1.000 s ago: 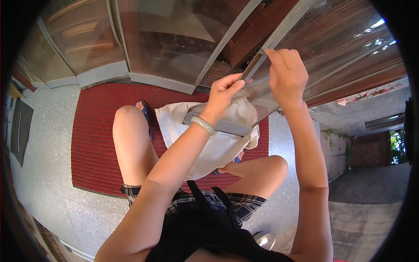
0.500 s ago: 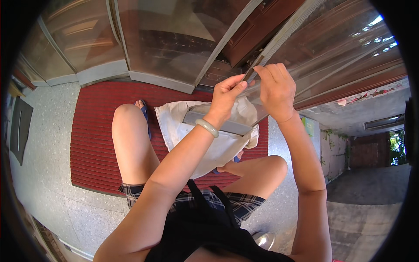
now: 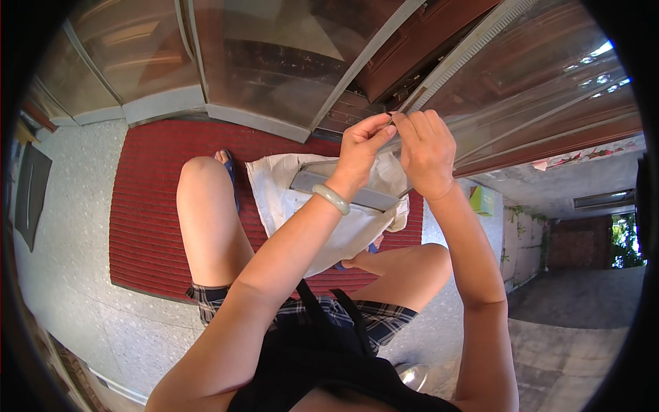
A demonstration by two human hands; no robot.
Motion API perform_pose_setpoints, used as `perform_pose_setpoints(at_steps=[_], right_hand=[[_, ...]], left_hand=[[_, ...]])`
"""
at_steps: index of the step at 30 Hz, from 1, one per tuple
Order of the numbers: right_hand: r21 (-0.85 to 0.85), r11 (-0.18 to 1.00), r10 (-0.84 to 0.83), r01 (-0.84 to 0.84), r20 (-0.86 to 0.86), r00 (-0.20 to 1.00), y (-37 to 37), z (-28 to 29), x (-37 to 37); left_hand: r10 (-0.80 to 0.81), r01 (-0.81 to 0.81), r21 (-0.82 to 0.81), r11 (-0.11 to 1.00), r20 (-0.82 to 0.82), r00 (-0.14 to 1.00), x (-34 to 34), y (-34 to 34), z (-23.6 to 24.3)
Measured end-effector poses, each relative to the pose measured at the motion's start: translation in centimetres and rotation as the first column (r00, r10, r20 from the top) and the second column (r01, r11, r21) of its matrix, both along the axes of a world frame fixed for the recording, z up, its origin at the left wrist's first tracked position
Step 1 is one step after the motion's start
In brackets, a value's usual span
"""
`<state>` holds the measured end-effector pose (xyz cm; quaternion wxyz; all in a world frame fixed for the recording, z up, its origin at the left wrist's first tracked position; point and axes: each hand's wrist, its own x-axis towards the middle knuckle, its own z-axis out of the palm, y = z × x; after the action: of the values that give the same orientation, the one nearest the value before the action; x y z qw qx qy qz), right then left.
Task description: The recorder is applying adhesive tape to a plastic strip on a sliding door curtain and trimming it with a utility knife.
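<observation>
A clear plastic door curtain panel [image 3: 522,75] with a ribbed white edging [image 3: 473,48] hangs down in front of me. My left hand [image 3: 360,147] is closed on the edge of this panel, thumb against index finger. Right beside it, my right hand [image 3: 429,154] pinches at the same spot, its fingertips nearly touching the left ones. A thin dark strip [image 3: 390,117] shows between the fingertips; most of it is hidden. The panel's grey bottom band [image 3: 374,198] lies below my hands on a white cloth or sack [image 3: 271,182].
Other clear curtain panels [image 3: 268,62] with grey bottom bands hang to the left. A red ribbed mat [image 3: 151,206] lies under my feet on a speckled floor [image 3: 75,226]. At the right stand a small green box [image 3: 482,200] and a passage wall. A dark mat [image 3: 31,196] lies far left.
My right hand has moved slightly left and down, closing the small gap to my left hand. The brown strip seen between them earlier is now mostly covered. My left hand has shifted slightly right.
</observation>
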<state>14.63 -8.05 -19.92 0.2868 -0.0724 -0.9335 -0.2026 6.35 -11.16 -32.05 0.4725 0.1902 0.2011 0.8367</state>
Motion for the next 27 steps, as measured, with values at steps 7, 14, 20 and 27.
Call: perform_pose_setpoints(at_steps=[7, 14, 20, 27], right_hand=[[0.153, 0.988, 0.008, 0.014, -0.143, 0.99, 1.8, 3.6, -1.1], [-0.075, 0.997, 0.007, -0.012, -0.064, 0.998, 0.7, 0.2, 0.1], [0.002, 0.999, 0.039, -0.04, -0.307, 0.951, 2.6, 4.2, -0.6], [-0.071, 0.997, 0.025, -0.044, -0.252, 0.967, 3.1, 2.7, -0.5]], left_hand=[[-0.022, 0.022, 0.021, 1.0, -0.031, 0.999, -0.4, -1.0, 1.7], [-0.05, 0.05, -0.023, 0.999, -0.043, 0.998, -0.7, -0.4, 0.3], [-0.178, 0.188, 0.068, 0.98, -0.126, 0.976, -2.2, -0.9, 1.6], [-0.235, 0.258, 0.117, 0.959, -0.179, 0.955, -3.0, -0.6, 1.7]])
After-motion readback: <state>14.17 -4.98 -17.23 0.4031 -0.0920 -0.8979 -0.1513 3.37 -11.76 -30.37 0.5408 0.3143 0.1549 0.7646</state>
